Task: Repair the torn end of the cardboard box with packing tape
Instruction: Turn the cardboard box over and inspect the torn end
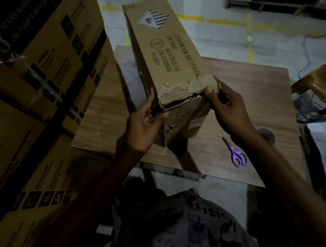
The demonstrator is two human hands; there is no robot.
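Tape roll: we see only a blurred arc beyond the right forearm; the rest is covered.
Torn end of the cardboard box: the gap is black to us; inside untold.
Chair: cut off by the right edge.
Stacked cartons: cut by the left edge; we cannot read their small print.

Wood-grain table, pretty dim in here. The box is around the middle, tipped up, torn end down toward the near edge. Purple-handled scissors lie toward the near right corner, blades pointing away. Just past them, by the right edge, there's what looks like a tape roll, half hidden.
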